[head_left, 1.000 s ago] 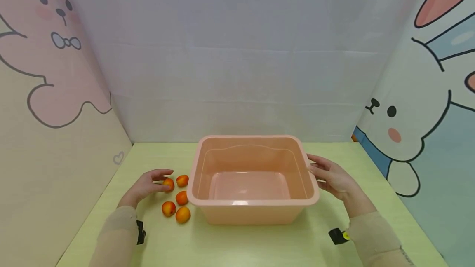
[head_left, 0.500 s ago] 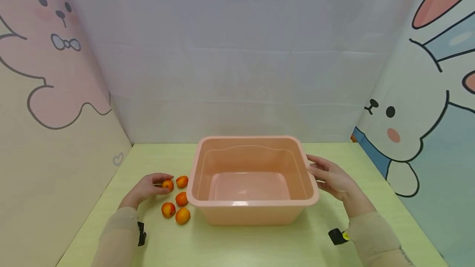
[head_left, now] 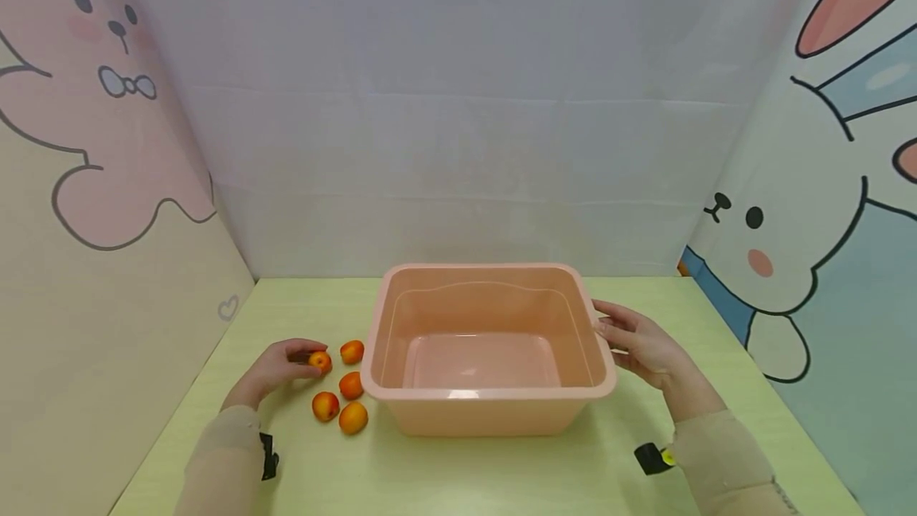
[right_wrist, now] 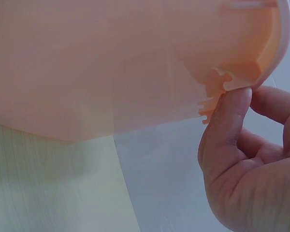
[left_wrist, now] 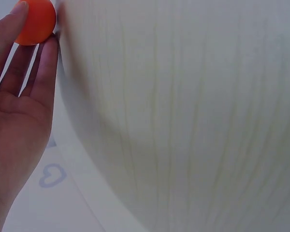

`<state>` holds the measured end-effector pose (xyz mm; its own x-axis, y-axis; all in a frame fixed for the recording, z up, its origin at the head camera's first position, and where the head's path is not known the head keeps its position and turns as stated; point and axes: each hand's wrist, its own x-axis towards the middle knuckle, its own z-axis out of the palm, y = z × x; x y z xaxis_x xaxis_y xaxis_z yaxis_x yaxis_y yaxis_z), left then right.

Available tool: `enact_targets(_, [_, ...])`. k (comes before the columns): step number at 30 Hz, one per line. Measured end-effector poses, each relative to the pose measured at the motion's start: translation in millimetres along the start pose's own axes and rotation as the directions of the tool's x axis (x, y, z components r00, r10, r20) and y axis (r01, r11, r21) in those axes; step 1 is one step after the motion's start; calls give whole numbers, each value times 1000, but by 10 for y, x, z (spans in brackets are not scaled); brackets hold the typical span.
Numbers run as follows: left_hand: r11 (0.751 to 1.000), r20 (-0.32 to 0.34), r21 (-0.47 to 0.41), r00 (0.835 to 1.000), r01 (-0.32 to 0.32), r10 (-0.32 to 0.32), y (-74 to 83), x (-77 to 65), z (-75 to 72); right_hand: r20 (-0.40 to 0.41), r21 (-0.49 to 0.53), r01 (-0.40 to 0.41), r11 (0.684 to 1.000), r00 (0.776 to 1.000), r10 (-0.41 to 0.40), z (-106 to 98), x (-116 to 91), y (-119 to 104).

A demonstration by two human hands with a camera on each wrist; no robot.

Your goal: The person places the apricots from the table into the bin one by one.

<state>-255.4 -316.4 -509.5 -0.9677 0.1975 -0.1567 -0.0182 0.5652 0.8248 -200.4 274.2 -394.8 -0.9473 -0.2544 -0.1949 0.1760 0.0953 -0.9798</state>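
My left hand [head_left: 275, 370] pinches a small orange-red fruit [head_left: 320, 361] between thumb and fingers, left of the basin. In the left wrist view the fruit [left_wrist: 38, 23] sits at the fingertips, partly covered by the thumb. Several similar fruits lie close by, among them a red-yellow fruit [head_left: 325, 406] and a yellow-orange fruit [head_left: 353, 418]. A pink plastic basin [head_left: 476, 414] stands in the middle of the table with a bare inside. At its right rim, my right hand [head_left: 643, 346] holds the basin's edge; the right wrist view has the thumb [right_wrist: 232, 113] under the rim.
The pale green table [head_left: 458, 484] ends at a white back wall [head_left: 458, 142]. Printed side panels, one with a pink animal [head_left: 122, 126] and one with a rabbit [head_left: 781, 229], bound the left and right.
My left hand has closed its fingers on the fruit and drawn it slightly left and nearer, apart from the other fruits. The right hand and basin stay put.
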Motion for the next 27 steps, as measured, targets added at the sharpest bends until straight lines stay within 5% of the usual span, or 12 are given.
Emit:
enact_targets(16, [995, -44, -24, 994, -101, 100, 138, -78, -282, 9, 3, 10, 1000, 1000, -10, 1, -3, 15])
enact_targets(27, [992, -69, -47, 991, -115, 111, 301, -33, -355, 10, -5, 19, 1000, 1000, -18, -3, -4, 20])
